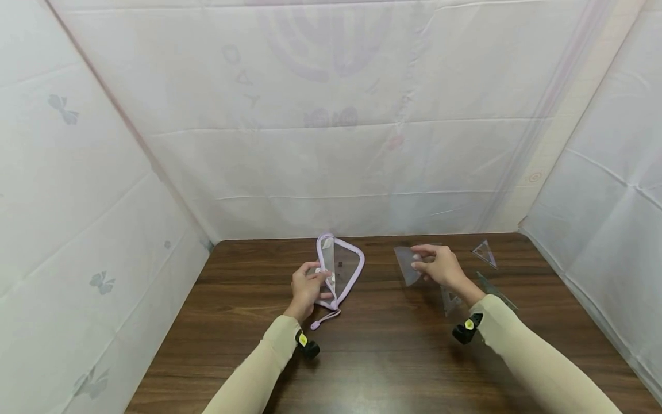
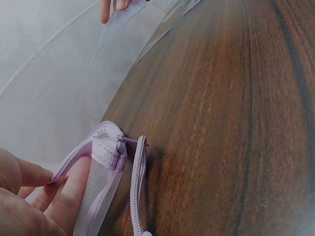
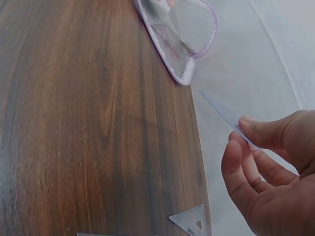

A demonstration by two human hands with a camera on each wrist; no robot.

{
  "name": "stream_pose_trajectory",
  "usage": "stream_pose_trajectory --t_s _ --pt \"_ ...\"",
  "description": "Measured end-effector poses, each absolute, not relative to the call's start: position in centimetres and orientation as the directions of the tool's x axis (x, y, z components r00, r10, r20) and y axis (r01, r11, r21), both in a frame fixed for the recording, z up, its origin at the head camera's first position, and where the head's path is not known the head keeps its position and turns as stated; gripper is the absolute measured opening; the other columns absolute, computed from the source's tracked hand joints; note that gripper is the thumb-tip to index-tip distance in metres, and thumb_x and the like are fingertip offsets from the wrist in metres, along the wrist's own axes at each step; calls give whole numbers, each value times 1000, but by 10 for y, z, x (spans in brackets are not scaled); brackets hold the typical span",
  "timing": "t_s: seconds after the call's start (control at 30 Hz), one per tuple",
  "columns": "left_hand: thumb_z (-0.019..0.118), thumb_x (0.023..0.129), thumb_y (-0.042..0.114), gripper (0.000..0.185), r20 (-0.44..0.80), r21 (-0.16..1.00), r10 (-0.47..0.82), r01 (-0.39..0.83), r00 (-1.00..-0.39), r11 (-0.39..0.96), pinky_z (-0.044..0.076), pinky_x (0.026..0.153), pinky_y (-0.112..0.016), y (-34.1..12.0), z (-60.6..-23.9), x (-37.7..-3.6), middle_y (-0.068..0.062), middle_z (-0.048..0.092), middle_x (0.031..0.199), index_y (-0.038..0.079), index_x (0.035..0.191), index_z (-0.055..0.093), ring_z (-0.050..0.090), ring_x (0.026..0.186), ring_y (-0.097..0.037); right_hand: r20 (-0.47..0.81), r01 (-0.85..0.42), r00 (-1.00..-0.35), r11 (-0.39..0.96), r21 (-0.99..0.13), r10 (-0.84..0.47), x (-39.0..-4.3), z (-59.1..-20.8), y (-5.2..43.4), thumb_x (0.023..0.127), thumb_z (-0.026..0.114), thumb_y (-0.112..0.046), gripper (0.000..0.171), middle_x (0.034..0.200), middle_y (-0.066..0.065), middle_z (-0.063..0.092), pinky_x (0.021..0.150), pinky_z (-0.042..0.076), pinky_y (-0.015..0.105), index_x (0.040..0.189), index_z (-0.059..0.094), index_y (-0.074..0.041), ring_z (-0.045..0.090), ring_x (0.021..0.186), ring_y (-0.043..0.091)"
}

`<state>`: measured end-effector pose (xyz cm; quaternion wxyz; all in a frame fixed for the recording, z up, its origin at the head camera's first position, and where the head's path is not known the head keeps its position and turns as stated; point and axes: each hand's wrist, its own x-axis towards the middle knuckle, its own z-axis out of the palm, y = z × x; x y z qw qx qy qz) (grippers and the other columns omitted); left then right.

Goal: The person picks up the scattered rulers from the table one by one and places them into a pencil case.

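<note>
Head view, left hand (image 1: pixel 309 287): thumb and fingers are clamping on the pouch (image 1: pixel 350 261), left of the right hand (image 1: pixel 439 267), over the far part of the desk (image 1: pixel 362 356).
Head view, pouch: lilac trim is edging its see-through panel, and a strap (image 1: pixel 327 318) is trailing from its near end.
Head view, right hand: thumb and fingertips are pinching a clear piece (image 1: pixel 405 265), well apart from the pouch.
Head view, desk, right side: a small triangle (image 1: pixel 489 259) is lying near the far corner; a grey strip (image 1: pixel 495 290) is slanting nearer me; a second triangle (image 1: pixel 447 299) is showing partly beneath the right hand.
Head view, cloth (image 1: pixel 310 161): it is hanging pale and creased behind the desk.
Left wrist view, left hand: fingers are gripping the pouch by its trim; the strap is dangling beside it, above the wood.
Left wrist view, right hand: only fingertips are showing at the top, holding the clear piece.
Right wrist view, right hand: thumb and fingers are closing on the clear piece, which is turning its thin edge this way.
Right wrist view, pouch: it is tilting at the top, overlapping the desk's edge.
Right wrist view, bottom: a triangle is lying beside that edge.
</note>
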<state>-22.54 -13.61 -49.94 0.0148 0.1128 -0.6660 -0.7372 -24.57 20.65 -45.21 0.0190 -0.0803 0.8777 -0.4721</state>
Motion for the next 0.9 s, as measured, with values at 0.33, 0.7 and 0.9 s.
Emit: stream_pose_trajectory --t_s 0.33,0.7,0.9 --pt "69 95 -2 29 -150 986 -197 -132 -969 -100 65 55 -43 -135 -499 -226 -20 76 102 0 122 61 72 79 -25 45 -97 -991 436 -894 -130 -257 -459 205 95 74 -8 43 118 19 69 69 65 44 137 63 -2 71 81 20" --pt "68 95 -3 26 -146 987 -203 -128 -968 -98 65 54 -42 -134 -501 -228 -19 76 100 1 120 60 72 77 -23 19 -59 -994 360 -931 -112 -268 -461 199 95 74 -7 42 114 17 71 71 65 42 136 64 -3 70 79 17" --pt "68 95 -2 27 -150 987 -205 -133 -967 -95 65 53 -42 -133 -501 -228 -18 76 99 1 121 60 72 76 -22 -2 -42 -992 332 -942 -130 -279 -459 189 95 75 -8 43 114 16 71 79 64 53 136 64 -4 72 78 18"
